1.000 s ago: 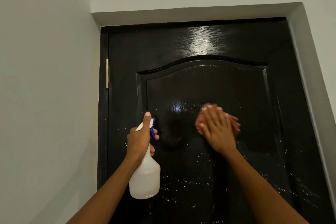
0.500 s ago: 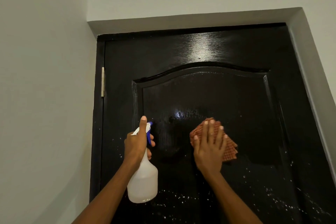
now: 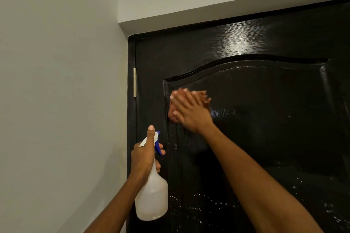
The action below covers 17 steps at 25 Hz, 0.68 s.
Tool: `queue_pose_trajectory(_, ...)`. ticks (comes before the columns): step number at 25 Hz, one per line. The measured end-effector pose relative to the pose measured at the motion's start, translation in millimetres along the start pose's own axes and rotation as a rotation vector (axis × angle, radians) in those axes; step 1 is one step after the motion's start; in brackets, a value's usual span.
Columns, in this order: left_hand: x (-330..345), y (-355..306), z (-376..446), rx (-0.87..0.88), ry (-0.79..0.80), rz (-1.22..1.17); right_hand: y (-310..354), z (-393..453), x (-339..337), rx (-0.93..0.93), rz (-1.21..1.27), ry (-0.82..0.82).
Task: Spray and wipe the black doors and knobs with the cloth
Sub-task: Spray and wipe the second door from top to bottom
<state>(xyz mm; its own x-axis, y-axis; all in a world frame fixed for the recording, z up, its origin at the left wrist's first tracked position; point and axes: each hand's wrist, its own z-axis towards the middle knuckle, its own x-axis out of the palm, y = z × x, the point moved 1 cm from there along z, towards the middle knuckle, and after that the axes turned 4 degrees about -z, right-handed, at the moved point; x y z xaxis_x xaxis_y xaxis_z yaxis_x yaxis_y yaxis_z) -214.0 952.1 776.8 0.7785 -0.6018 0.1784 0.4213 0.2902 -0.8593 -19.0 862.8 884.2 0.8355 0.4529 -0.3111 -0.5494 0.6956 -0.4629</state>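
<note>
A glossy black door (image 3: pixel 265 119) with an arched raised panel fills the right of the head view. White spray droplets speckle its lower part. My right hand (image 3: pixel 191 112) presses an orange-brown cloth (image 3: pixel 174 113) flat against the upper left corner of the panel, fingers straight and blurred with motion. My left hand (image 3: pixel 144 154) grips the neck of a white spray bottle (image 3: pixel 151 198) with a blue trigger, held upright near the door's left edge, thumb along the top. No knob is in view.
A pale wall (image 3: pixel 60 100) stands close on the left, meeting the door frame. A metal hinge (image 3: pixel 134 82) sits on the door's left edge. A white lintel (image 3: pixel 208 9) runs above the door.
My right hand has swept the cloth up and left across the panel to its upper left corner. The view has shifted left. The spray bottle stays in my left hand.
</note>
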Motion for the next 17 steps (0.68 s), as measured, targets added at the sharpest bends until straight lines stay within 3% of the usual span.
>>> queue_pose_trajectory(2, -12, 6, 1, -0.024, -0.007, 0.007, 4, 4, -1, 0.183, 0.05, -0.081)
queue_pose_trajectory(4, -20, 11, 3, -0.036, -0.017, 0.024, 27, -11, 7, 0.203, 0.085, -0.086)
queue_pose_trajectory(10, -30, 13, -4, -0.024, -0.005, 0.054, 94, -133, 53, -0.096, 0.062, 0.008)
queue_pose_trajectory(14, -29, -1, -11, -0.011, 0.046, 0.029, 66, -148, 43, -0.365, -0.027, 0.079)
queue_pose_trajectory(17, -27, -13, -9, 0.007, 0.054, 0.029, 43, -78, 21, -0.192, 0.015, 0.106)
